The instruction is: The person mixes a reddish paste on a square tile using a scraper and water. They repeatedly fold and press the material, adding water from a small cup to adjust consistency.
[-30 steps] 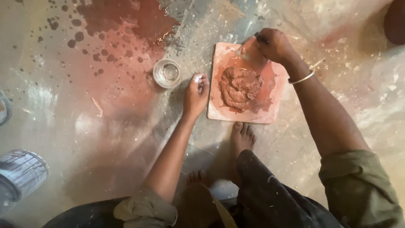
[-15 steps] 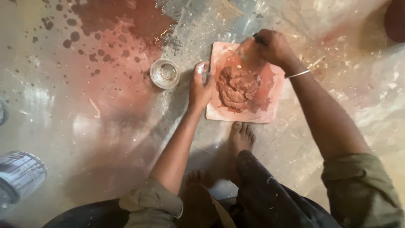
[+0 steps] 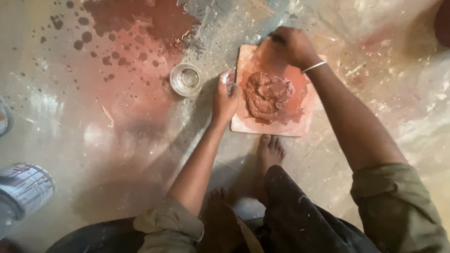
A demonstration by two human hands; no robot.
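Note:
A square reddish tile (image 3: 300, 122) lies on the stained floor with a mound of red-brown paste (image 3: 267, 93) in its middle. My right hand (image 3: 291, 46) is at the tile's far edge, fingers closed around a small dark tool (image 3: 274, 37) that is mostly hidden in the fist. A thin bangle sits on that wrist. My left hand (image 3: 225, 96) rests against the tile's left edge, fingers curled over it. A small clear glass cup (image 3: 185, 79) stands on the floor just left of my left hand.
My bare feet (image 3: 270, 151) are planted right below the tile. A paint-smeared can (image 3: 23, 188) stands at the lower left. A wide red stain (image 3: 140, 23) with splashes covers the floor beyond the cup. A dark red object (image 3: 443, 21) shows at the top right edge.
My left hand has moved from the floor beside the tile onto the tile's left edge. My right hand stays at the far edge with the tool.

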